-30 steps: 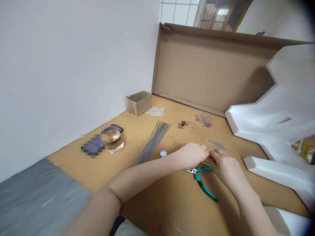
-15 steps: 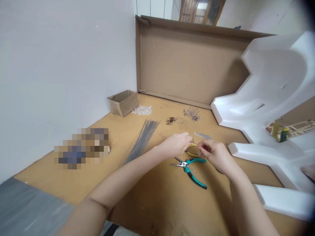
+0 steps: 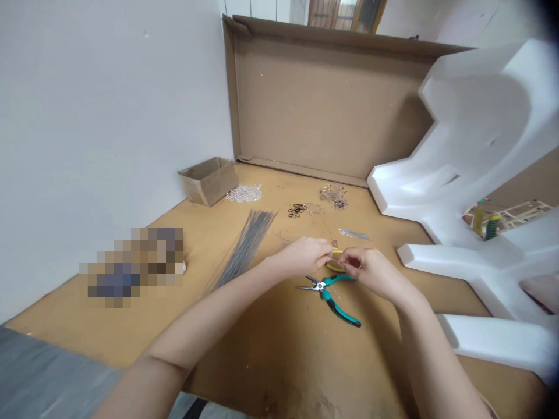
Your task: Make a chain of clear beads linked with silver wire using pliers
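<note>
My left hand (image 3: 311,257) and my right hand (image 3: 365,267) are both closed in a pinch, fingertips a short gap apart above the table. A thin piece of wire (image 3: 335,260) seems to run between them; its ends are hidden in the fingers. Just behind the fingertips lie the curved yellow handles (image 3: 335,269) of a tool, partly covered by my hands. Nearer to me, long-nose pliers (image 3: 322,286) with teal and black handles rest with their jaws apart, pointing left. One handle passes under my right hand.
A bundle of straight grey wires (image 3: 247,247) lies left. Behind are black loops (image 3: 297,210), a pile of small wire pieces (image 3: 334,196), clear rings (image 3: 244,192), short wires (image 3: 353,234) and a small cardboard box (image 3: 208,181). White foam (image 3: 463,267) borders the right, a cardboard panel (image 3: 314,110) the back.
My left hand has come down a little towards me, and my right fingertips have moved closer to it. The view has shifted slightly; the pliers stay in place.
</note>
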A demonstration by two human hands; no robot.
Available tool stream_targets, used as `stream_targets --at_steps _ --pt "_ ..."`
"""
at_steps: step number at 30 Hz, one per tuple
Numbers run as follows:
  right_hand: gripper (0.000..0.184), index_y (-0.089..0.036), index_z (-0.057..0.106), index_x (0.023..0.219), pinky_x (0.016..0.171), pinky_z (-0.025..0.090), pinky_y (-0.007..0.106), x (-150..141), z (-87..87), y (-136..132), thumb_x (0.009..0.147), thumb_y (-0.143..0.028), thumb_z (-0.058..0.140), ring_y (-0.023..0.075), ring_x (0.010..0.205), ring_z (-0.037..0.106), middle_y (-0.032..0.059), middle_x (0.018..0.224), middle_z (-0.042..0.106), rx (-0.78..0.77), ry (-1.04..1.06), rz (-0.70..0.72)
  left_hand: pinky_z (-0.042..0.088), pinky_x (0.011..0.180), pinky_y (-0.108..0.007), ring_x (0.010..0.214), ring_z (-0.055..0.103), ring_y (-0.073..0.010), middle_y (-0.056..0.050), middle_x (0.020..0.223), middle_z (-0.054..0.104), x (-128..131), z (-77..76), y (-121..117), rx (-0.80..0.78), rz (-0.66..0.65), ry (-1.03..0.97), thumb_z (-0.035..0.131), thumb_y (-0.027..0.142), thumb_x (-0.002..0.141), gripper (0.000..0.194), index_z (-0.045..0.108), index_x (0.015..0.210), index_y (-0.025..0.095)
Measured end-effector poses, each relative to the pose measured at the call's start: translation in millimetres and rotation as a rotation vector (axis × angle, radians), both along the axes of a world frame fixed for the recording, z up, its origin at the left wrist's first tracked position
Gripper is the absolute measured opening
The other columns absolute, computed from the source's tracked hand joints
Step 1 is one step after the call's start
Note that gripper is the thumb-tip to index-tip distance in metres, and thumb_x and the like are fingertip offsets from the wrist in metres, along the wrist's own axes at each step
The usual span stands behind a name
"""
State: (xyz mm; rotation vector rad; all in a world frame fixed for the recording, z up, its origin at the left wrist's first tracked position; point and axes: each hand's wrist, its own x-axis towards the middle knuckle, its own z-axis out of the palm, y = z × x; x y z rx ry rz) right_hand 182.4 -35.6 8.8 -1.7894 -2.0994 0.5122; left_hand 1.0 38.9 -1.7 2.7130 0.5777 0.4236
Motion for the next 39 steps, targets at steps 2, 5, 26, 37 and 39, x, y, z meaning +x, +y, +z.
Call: stream_targets --at_steps 2,5,26,37,39 --pt "0.013 -0.022 0.055 0.074 0.053 0.039 0.024 1 1.1 -1 0.08 -0.027 0.045 0.013 0.054 0.053 -0.0021 0.06 0.056 -0.066 0.119 -0.01 0.037 0.065 -0.023 0.071 0.053 -0.0132 -0.003 0.079 0.059 -1 2.7 1 -0.07 0.016 -0.021 0.038 0.023 0.086 0.021 0.057 0.082 0.016" --pt "0.015 -0.02 0.052 0.078 0.057 0.043 0.026 3 2.9 -2 0.081 -0.034 0.048 0.0132 0.055 0.056 -0.0026 0.058 0.055 -0.197 0.342 -0.022 0.037 0.061 -0.022 0.068 0.051 -0.0118 -0.001 0.077 0.058 -3 7.1 1 -0.222 0.033 -0.083 0.04 0.023 0.084 0.017 0.055 0.082 0.016" --pt "0.024 -0.017 0.054 0.077 0.056 0.045 0.024 7 28.4 -10 0.076 -0.039 0.06 0.0116 0.054 0.059 -0.001 0.056 0.06 -0.3 0.615 -0.014 0.039 0.048 -0.018 0.049 0.049 -0.0047 0.002 0.065 0.054 -11 14.3 8 -0.965 -0.081 -0.258 0.048 0.031 0.081 0.018 0.053 0.081 0.014" --pt "0.023 -0.016 0.055 0.078 0.058 0.048 0.025 8 31.6 -11 0.076 -0.038 0.062 0.0129 0.056 0.062 0.0013 0.062 0.064 -0.287 0.746 0.012 0.04 0.047 -0.018 0.047 0.044 -0.0027 0.003 0.07 0.051 -8 16.6 -2 -1.132 -0.12 -0.506 0.047 0.033 0.083 0.019 0.047 0.08 0.014" --pt "0.022 -0.016 0.055 0.078 0.057 0.049 0.025 8 31.7 -12 0.076 -0.037 0.062 0.0125 0.056 0.062 0.0012 0.061 0.064 -0.288 0.766 0.013 0.039 0.046 -0.017 0.047 0.041 -0.0022 0.003 0.07 0.049 -9 17.6 -3 -1.156 -0.128 -0.527 0.047 0.033 0.083 0.019 0.048 0.079 0.014"
